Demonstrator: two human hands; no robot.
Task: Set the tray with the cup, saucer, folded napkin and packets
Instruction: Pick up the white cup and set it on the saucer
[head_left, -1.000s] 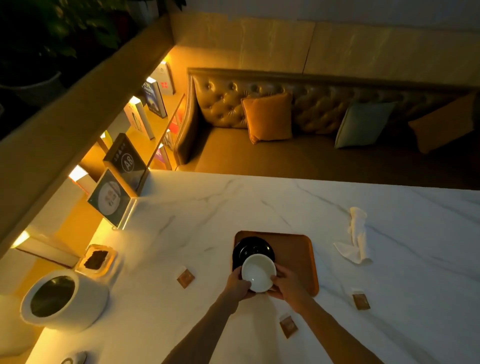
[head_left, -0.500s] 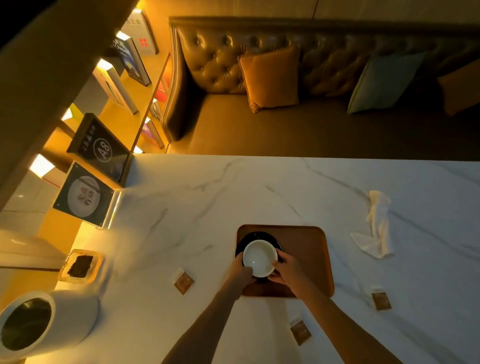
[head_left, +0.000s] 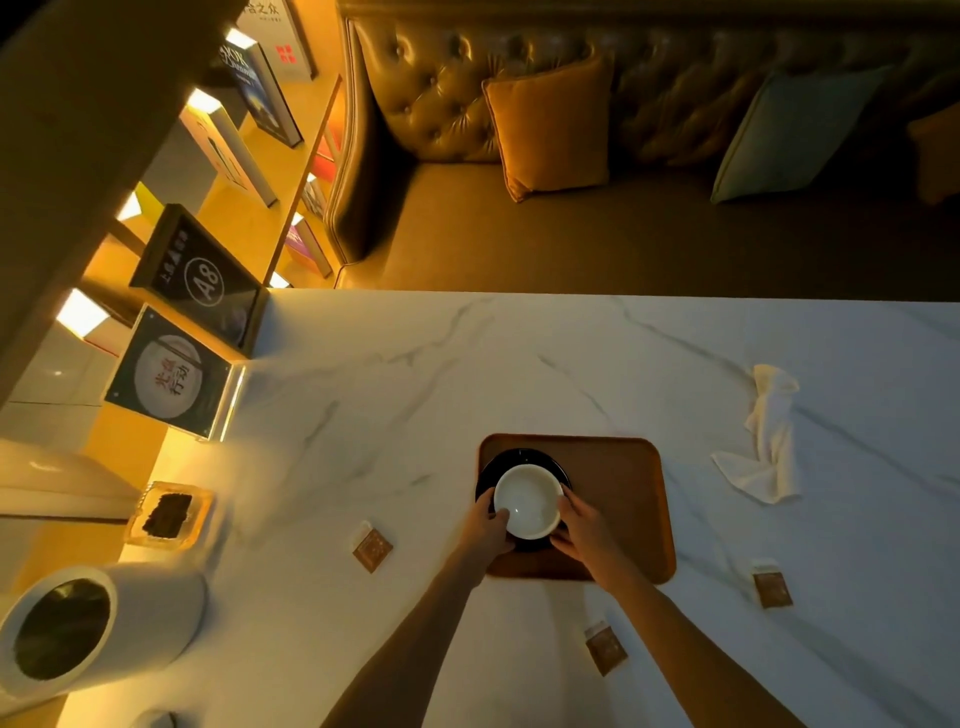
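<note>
The left hand and right hand clasp the white cup from either side, fingers curled on its rim. It sits over the black saucer on the brown tray. The napkin lies well right of the right hand, crumpled on the table.

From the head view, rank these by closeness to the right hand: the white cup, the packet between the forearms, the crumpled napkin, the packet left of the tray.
1. White cup: on the saucer, touched by the right hand.
2. Packet between the forearms: just below the hand.
3. Packet left of the tray and crumpled napkin, on the right: too close to call.
</note>
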